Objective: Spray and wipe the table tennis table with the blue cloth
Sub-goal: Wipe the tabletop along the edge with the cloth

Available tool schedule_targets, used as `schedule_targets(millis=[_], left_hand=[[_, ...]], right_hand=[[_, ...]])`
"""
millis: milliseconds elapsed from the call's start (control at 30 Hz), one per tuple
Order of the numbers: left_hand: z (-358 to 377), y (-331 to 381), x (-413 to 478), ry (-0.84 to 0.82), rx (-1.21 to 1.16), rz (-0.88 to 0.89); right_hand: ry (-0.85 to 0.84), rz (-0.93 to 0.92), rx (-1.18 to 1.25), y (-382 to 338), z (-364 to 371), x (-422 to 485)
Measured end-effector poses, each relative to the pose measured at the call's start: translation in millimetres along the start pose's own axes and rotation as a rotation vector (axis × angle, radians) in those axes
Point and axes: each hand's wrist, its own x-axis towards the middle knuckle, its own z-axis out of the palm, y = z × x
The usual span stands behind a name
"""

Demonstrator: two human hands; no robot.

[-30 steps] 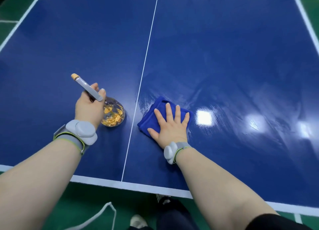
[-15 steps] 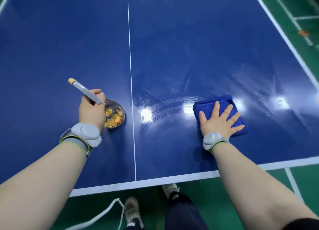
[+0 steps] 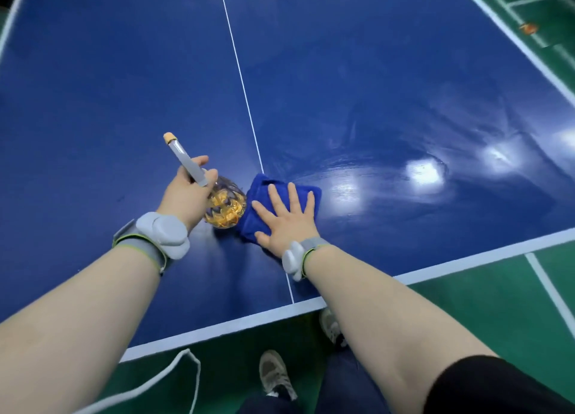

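Pressing flat with fingers point(image 3: 292, 196) straight and spread, the right hand point(image 3: 287, 219) bears down on the folded blue cloth point(image 3: 263, 185). The cloth lies on the table tennis table point(image 3: 373, 71) astride the white centre line point(image 3: 239, 71), close to the near end edge. The fingers point up the line, away from the person. Right of the centre line the surface carries a wet, streaked sheen point(image 3: 404, 177); left of it the surface looks dull. Immediately left of the line, just beside the cloth, the left hand point(image 3: 186, 192) grips the spray bottle point(image 3: 225, 206), its nozzle point(image 3: 183, 158) aimed up the table; contact between bottle and cloth cannot be confirmed. Judgement: the wet area lies rightward of the cloth, so the next stroke likely runs that way.
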Motion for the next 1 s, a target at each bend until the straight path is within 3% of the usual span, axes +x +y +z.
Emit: schedule_targets(millis=[133, 400, 467, 600, 700, 867, 1000], left_hand=[[-4, -3, 0, -0.021, 0.023, -0.011], [2, 2, -10, -0.011, 0.064, -0.008], [-3, -5, -15, -0.029, 0.105, 0.015], [-7, -33, -33, -0.1, 0.315, -0.147], [-13, -60, -43, -0.16, 0.397, -0.176], [-9, -73, -62, -0.213, 0.366, -0.1], [4, -70, -71, -0.204, 0.287, -0.052]], right_hand=[[0.039, 0.11, 0.013, 33, 3, -17], [0.123, 0.736, 0.145, 155, 14, -100], [0.124, 0.848, 0.202, 160, 16, -113], [0.126, 0.956, 0.246, 131, 18, -107], [0.125, 0.824, 0.194, 83, 23, -99], [0.071, 0.353, 0.067, -18, 43, -96], [-0.004, 0.085, 0.003, -26, 47, -103]])
